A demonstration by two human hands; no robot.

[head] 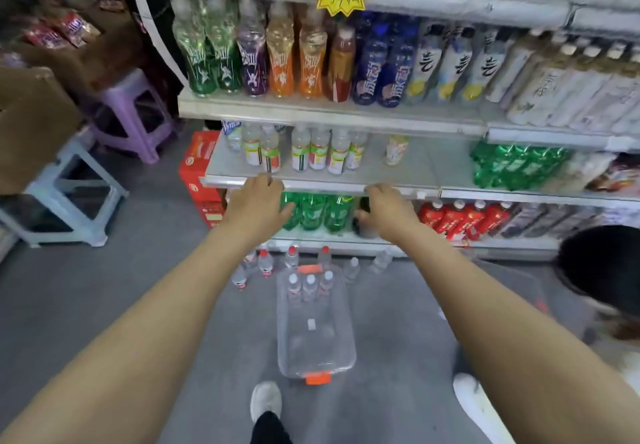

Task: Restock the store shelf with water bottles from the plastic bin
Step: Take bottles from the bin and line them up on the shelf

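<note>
A clear plastic bin [316, 336] with an orange latch lies on the floor between my feet, with three water bottles [309, 286] standing at its far end. Several more water bottles [266, 263] stand loose on the floor just beyond it. On the middle shelf [398, 166] a cluster of clear bottles with green and red labels [311, 153] stands at the left. My left hand [256, 204] and my right hand [388, 211] both reach to the shelf's front edge, seen from the back, thumbs spread, with nothing visible in either.
Green soda bottles [315, 213] fill the shelf below my hands, red bottles [460, 218] to their right. A purple stool [135, 114], a pale blue stool [69, 194] and a cardboard box [31, 125] stand at the left. Another person's head [602, 263] is at the right.
</note>
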